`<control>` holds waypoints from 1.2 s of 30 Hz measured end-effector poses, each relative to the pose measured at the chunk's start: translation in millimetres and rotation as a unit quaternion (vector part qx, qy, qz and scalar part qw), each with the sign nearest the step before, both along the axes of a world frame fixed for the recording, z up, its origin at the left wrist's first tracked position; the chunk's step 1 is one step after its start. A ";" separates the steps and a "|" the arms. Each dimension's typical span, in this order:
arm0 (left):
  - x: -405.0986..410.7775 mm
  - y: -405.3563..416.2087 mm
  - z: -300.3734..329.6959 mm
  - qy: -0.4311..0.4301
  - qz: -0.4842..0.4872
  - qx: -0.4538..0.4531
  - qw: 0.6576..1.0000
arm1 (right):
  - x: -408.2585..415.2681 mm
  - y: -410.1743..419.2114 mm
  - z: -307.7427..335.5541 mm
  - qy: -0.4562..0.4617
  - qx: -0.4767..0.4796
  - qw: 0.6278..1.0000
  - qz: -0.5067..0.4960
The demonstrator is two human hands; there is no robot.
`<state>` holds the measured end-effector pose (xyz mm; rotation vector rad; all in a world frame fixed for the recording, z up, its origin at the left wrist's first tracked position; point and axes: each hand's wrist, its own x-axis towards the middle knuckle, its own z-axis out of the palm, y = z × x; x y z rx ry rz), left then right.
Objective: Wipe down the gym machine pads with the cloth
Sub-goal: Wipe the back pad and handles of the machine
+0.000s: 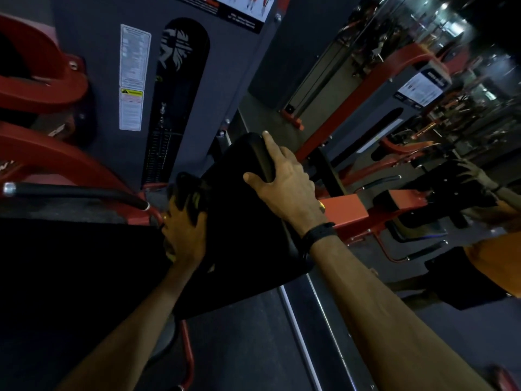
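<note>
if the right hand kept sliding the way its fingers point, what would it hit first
Probably the dark weight-stack housing. The right hand grips the black pad at its top edge, fingers pointing up-left past it; depth is unclear.

Gym floor with red machine frames and a mirror wall.

A dark grey weight-stack cover (197,80) carries a white instruction label (132,77) with a yellow warning patch, beside a tall arched slot (180,88) showing the stacked plates. Red frame arms (42,88) curve at the left, above a black-gripped handle bar (76,191) with a metal end cap. A poster (248,7) sits at the cover's top. On the right, a mirror (423,94) reflects more red machines.
</note>
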<state>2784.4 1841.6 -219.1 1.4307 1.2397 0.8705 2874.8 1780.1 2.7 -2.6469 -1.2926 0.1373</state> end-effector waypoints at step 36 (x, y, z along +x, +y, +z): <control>-35.1 -102.4 91.1 -0.026 -0.018 0.070 0.997 | -0.4 1.3 5.5 0.089 0.068 0.993 -0.037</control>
